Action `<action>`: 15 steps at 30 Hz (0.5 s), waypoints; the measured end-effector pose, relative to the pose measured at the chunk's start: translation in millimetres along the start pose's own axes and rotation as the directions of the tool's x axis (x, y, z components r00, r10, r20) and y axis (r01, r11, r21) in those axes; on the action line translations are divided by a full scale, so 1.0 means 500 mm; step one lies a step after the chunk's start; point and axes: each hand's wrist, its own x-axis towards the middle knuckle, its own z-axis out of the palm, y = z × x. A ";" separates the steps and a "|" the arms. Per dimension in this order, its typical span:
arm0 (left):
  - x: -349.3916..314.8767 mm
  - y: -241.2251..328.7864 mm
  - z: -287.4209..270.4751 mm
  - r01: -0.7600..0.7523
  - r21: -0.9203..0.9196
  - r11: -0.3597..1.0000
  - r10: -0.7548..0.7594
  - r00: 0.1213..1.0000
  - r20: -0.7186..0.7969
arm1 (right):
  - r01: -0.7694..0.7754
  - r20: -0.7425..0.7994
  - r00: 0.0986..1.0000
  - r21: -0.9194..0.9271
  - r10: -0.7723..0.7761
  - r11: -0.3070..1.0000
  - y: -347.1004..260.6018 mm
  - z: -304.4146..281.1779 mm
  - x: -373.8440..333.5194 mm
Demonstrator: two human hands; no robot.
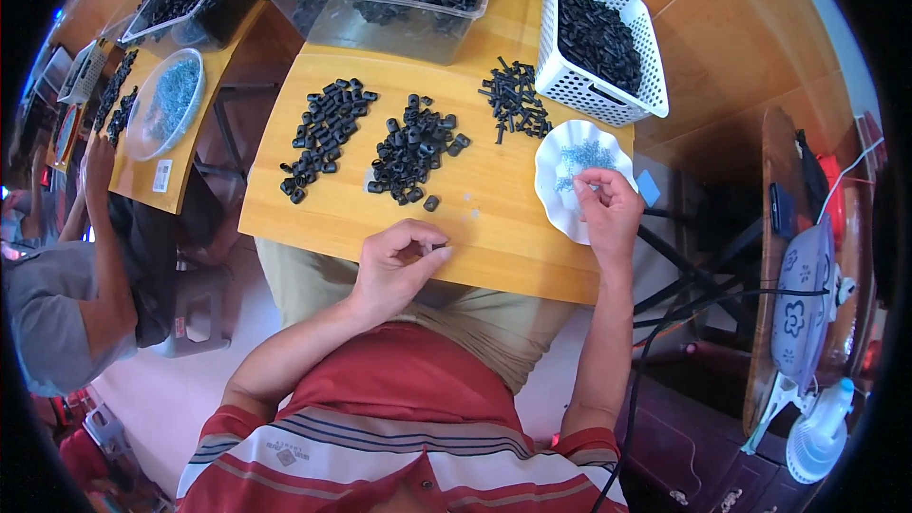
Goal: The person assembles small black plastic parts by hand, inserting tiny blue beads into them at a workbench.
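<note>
My right hand [611, 212] is over a white scalloped plate [549, 185], its thumb and fingertips pinched together at a small heap of tiny pale-blue pieces [578, 158]. Whatever lies between those fingertips is too small to make out. Near the table's front edge, my left hand [394, 266] is closed, with fingers curled toward the thumb; its contents, if any, cannot be made out. Beyond it lie two loose piles of short black plastic parts [415, 147] [328, 128]. Slim black pin-like parts [514, 100] are heaped farther right, beside the plate.
A clear bin [399, 33] of black parts stands at the table's back. A white perforated basket [608, 112] of black pieces sits back right. At left, another person [57, 294] works at a second table with a tub [142, 138] of blue pieces. A white fan [819, 432] is lower right.
</note>
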 end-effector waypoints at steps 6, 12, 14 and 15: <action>0.055 0.012 0.076 0.049 -0.107 0.993 -0.048 0.999 0.016 | -0.079 -0.004 0.997 0.149 0.081 0.986 -0.005 -0.010 -0.006; 0.156 0.030 0.177 0.110 -0.135 0.985 -0.095 0.989 0.111 | -0.107 -0.039 0.990 0.410 0.134 0.906 -0.008 -0.010 -0.016; 0.178 0.033 0.206 0.113 -0.185 0.976 -0.089 0.986 0.138 | -0.095 -0.048 0.990 0.469 0.133 0.878 -0.021 -0.010 -0.019; 0.186 0.034 0.218 0.120 -0.237 0.964 -0.083 0.984 0.160 | -0.086 -0.052 0.990 0.522 0.133 0.849 -0.027 -0.010 -0.021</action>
